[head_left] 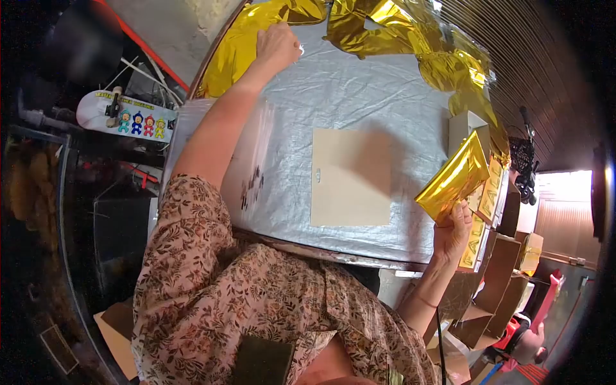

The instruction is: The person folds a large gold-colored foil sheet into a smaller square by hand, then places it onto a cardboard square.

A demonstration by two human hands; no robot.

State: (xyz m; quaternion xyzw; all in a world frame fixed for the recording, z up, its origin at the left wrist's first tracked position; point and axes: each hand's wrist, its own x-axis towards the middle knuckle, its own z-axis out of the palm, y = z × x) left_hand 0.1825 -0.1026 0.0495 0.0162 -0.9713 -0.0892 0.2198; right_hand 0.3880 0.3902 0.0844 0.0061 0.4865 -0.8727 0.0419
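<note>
My left hand [278, 45] is reaching to the far left of the silver-covered table [289, 199], its fingers curled together over gold foil [234, 54]. A tiny white bit [301, 49] shows at the fingertips; what they pinch, if anything, I cannot make out. My right hand [454, 224], at the table's right side, grips a flat folded piece of gold foil [455, 172] by its lower edge. Between the hands lies a beige rectangular sheet [353, 179], with a small metallic piece [317, 175] near its left edge.
Crumpled gold foil [378, 38] lines the table's far and right edges. An open white box [467, 131] and boxes lettered "FALL" [491, 189] stand at the right. Clear plastic [247, 147] covers the left side. A skateboard [128, 119] hangs beyond. Another person [529, 343] is at lower right.
</note>
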